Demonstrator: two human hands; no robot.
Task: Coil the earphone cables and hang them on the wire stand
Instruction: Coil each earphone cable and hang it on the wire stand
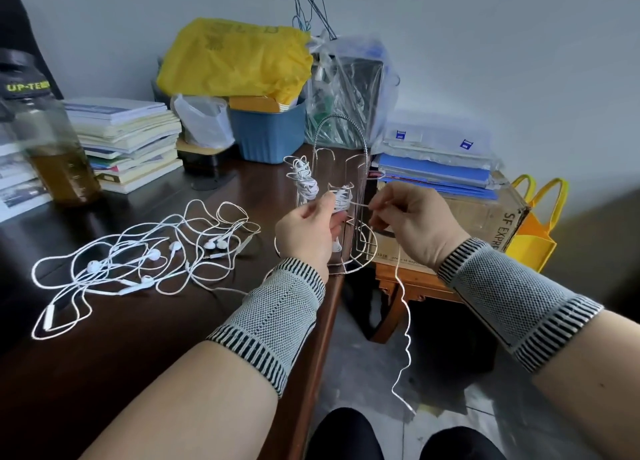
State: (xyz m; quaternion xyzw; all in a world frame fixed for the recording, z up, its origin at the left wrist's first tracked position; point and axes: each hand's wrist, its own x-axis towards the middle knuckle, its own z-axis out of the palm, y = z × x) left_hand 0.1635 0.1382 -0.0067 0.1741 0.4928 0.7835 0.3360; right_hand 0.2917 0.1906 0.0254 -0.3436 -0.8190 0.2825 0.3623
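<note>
White earphone cable (403,307): your left hand (306,232) grips the coil (341,196); your right hand (412,217) pinches the strand. Wrap snugly beside the wire stand (360,168) at the desk (325,321) edge, minding the dangling tail.

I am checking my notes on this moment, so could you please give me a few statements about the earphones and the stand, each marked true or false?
1. The left hand holds a partly wound bundle. True.
2. The right hand is empty. False: it pinches a cable that trails down past the table edge.
3. A coiled earphone already hangs on the wire stand. True.
4. No loose earphones remain on the table. False: tangled earphones lie there.
</note>
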